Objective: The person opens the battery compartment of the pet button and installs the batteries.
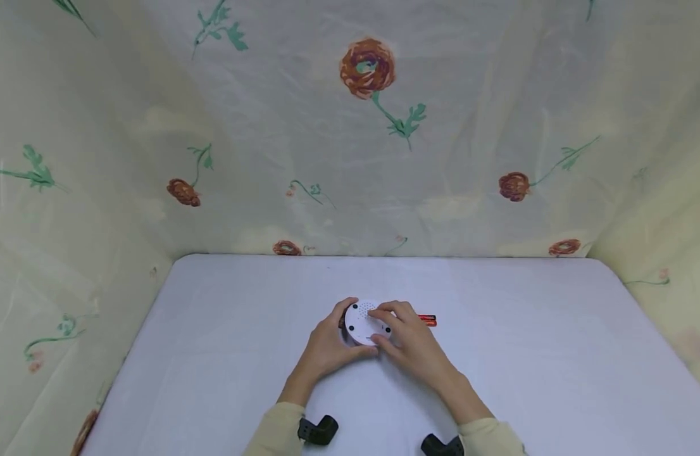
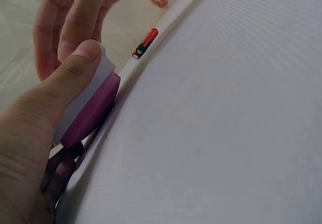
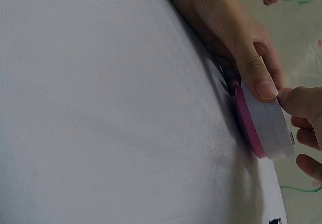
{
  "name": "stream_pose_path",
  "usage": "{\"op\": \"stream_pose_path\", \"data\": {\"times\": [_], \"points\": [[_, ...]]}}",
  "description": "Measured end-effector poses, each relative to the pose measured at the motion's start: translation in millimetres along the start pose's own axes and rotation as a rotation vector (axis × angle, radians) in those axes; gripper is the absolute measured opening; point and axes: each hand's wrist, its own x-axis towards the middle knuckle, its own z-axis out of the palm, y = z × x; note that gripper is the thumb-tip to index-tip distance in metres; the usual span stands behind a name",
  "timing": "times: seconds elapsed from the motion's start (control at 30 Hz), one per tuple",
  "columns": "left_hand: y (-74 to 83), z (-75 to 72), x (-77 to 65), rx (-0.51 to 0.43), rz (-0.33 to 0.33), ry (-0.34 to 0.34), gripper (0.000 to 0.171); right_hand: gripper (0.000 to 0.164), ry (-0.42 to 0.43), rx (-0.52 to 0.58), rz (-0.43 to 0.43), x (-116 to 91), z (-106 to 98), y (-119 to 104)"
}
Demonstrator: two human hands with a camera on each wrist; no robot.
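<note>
A round white device [image 1: 360,324] with speaker holes and small dark feet on its upper face lies tilted between both hands. Its lower rim is pink-purple, seen in the left wrist view on the device [image 2: 93,108]. My left hand [image 1: 326,348] grips it around the left side, thumb over the near edge and fingers at the far edge. Over the face on the right, my right hand [image 1: 414,345] has bent fingers, the thumb near the front rim and a fingertip by the holes. Whether these fingers pinch anything is hidden. Red-and-black batteries [image 1: 427,320] lie just beyond the right hand.
A white-covered table [image 1: 242,304] spreads out under the hands. Flower-patterned curtain [image 1: 441,190] hangs along its back and sides. Black wrist cameras [image 1: 321,430] are strapped at both sleeves.
</note>
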Motion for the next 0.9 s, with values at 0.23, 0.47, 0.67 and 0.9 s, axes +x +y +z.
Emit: {"op": "stream_pose_path", "data": {"times": [0.23,0.47,0.67,0.9], "points": [[2.4,2.8,1.6,-0.014,-0.003,0.002,0.100,0.029,-0.054,-0.121,-0.010,6,-7,-2],[2.1,-1.1,-1.1,-0.007,-0.021,-0.012,0.100,0.023,-0.133,-0.211,-0.045,11,-12,-11],[-0.6,-0.5,-1.4,-0.018,-0.018,-0.012,0.100,0.022,-0.238,-0.278,-0.065,20,-18,-19],[0.4,-0.4,-1.1,-0.003,-0.017,-0.001,0.099,0.020,-0.309,-0.342,-0.082,29,-22,-22]]}}
